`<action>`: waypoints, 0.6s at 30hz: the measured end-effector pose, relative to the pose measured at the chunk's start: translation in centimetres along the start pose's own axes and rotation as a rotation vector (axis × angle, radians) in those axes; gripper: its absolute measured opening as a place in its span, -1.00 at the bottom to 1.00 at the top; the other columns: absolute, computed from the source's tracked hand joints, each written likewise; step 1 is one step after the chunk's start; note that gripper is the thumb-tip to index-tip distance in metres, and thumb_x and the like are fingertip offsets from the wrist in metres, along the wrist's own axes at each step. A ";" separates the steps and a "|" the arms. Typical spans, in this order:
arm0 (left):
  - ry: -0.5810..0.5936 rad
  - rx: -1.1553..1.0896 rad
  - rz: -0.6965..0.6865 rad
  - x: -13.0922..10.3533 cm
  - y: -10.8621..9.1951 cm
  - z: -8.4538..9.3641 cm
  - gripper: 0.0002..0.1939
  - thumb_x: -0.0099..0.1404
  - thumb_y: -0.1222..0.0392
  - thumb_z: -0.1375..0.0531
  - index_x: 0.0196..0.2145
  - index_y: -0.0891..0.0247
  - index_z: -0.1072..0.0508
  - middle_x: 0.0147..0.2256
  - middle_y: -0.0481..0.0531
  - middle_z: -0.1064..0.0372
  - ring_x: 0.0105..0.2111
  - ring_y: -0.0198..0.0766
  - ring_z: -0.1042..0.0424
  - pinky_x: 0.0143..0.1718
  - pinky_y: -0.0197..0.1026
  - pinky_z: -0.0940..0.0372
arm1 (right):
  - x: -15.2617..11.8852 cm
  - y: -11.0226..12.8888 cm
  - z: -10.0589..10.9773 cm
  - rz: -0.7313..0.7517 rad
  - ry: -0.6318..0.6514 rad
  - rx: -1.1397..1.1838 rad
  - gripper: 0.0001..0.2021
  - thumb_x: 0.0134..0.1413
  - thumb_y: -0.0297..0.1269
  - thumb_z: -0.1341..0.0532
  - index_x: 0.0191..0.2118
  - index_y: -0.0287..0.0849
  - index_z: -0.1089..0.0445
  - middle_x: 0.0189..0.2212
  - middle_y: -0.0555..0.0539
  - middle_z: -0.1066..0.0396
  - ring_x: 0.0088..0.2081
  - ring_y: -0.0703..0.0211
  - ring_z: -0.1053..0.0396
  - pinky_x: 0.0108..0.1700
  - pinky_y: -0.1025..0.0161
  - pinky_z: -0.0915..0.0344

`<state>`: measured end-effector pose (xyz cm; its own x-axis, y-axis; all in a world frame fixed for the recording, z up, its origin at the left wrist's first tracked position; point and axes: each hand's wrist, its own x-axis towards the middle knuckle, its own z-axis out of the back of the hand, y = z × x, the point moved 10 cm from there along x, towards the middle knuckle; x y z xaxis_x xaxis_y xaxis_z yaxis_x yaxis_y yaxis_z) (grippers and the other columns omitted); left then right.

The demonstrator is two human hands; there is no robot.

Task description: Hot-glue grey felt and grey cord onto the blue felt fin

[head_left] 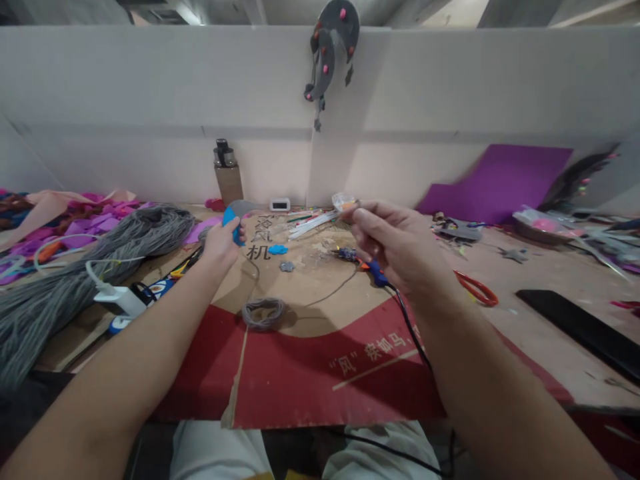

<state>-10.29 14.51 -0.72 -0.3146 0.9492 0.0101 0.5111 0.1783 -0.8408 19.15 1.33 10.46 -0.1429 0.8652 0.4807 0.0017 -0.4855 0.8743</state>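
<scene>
The scrap (230, 217) is blue, the cord (261, 325) grey.

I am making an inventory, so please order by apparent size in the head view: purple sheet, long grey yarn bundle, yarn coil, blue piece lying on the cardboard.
1. Long grey yarn bundle; its nearness may enlarge it
2. Purple sheet
3. Yarn coil
4. Blue piece

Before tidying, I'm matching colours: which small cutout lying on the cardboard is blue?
The blue cutout beside the printed black character; the grey cutout lies nearer the yarn coil.
</scene>
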 end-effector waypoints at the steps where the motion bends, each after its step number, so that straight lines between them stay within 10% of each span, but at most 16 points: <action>1: 0.031 0.035 0.009 -0.2 0.2 -0.4 -0.83 0.20 0.46 -0.20 -0.50 0.33 -0.33 -0.59 -0.07 -0.28 -0.66 -0.48 -0.23 -0.67 -0.45 -0.08 | 0.2 -0.8 0.1 -0.030 0.008 -0.189 -0.77 0.17 -0.10 -0.17 -0.33 -0.17 -0.40 -0.60 0.09 -0.15 -0.60 0.36 -0.02 -0.52 0.31 0.00; 7: 0.226 0.265 0.090 -1.3 1.9 -2.7 -0.88 0.09 0.47 -0.26 -0.48 0.35 -0.39 -0.57 0.01 -0.36 -0.69 -0.42 -0.25 -0.70 -0.42 -0.08 | -0.2 -7.0 -1.9 -0.177 0.421 -0.925 -0.69 0.16 -0.14 -0.13 -0.54 -0.17 -0.34 -0.57 0.00 -0.34 -0.50 0.27 -0.21 -0.44 0.29 -0.01; 18: 0.056 0.179 -0.016 -0.6 0.2 -1.1 -0.83 0.16 0.47 -0.21 -0.51 0.32 -0.32 -0.60 -0.04 -0.28 -0.67 -0.44 -0.22 -0.67 -0.39 -0.03 | -0.1 -8.9 -0.3 -0.351 0.278 -0.309 -0.83 0.11 -0.28 -0.18 -0.27 -0.21 -0.49 -0.45 -0.04 -0.40 -0.61 0.42 -0.07 -0.61 0.39 0.01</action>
<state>-9.11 14.21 -0.30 -0.2739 0.9604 0.0508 0.3544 0.1499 -0.9230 18.88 5.47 2.63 -0.3394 0.9363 0.0907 -0.3787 -0.2243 0.8980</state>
